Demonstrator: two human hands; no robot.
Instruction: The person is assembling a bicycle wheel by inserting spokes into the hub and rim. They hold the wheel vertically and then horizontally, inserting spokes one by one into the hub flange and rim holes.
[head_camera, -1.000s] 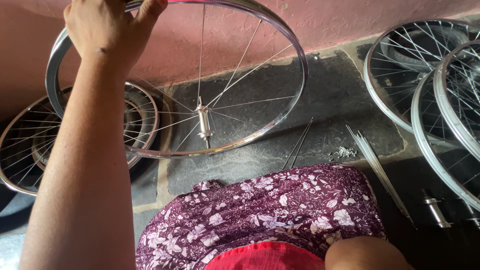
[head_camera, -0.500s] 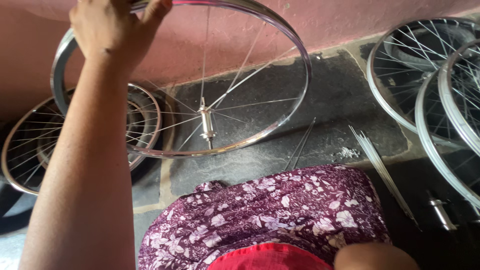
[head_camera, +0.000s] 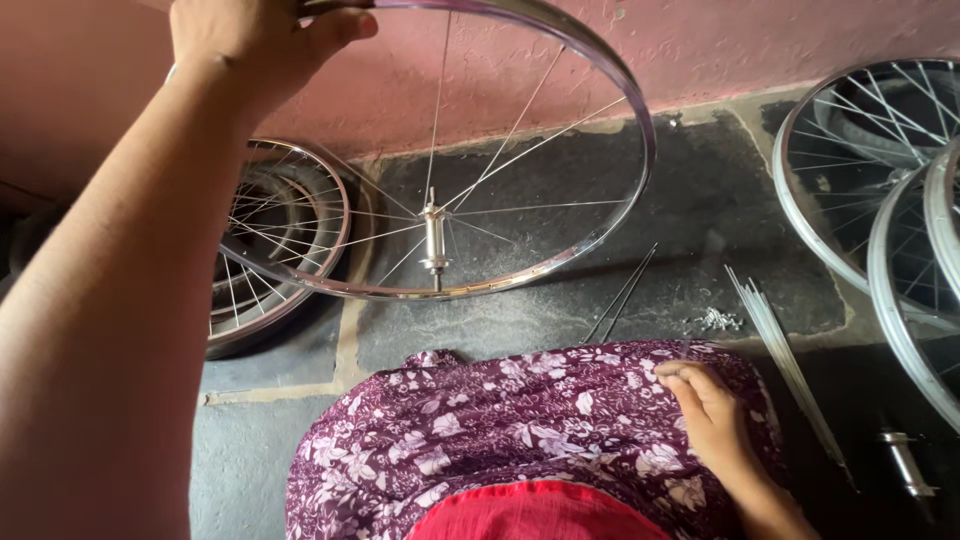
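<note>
The bicycle wheel rim (head_camera: 600, 130) stands up on the dark stone floor (head_camera: 700, 200), close to the pink wall (head_camera: 720, 40), and we see only a few thin spokes (head_camera: 520, 120) running to the shiny hub (head_camera: 434, 240) in its middle. Our left hand (head_camera: 255, 40) holds the rim at the top, with the fingers curled tight around it. Our right hand (head_camera: 715, 415) rests on the purple flowered cloth (head_camera: 500, 420) over our knee. Its fingers are bent a little, and we cannot tell if they hold anything. A bunch of loose spokes (head_camera: 785, 350) lies on the floor just beside that hand. Another wheel (head_camera: 280, 240) lies flat behind the rim on the left. More wheels (head_camera: 870, 180) lie on the right.
</note>
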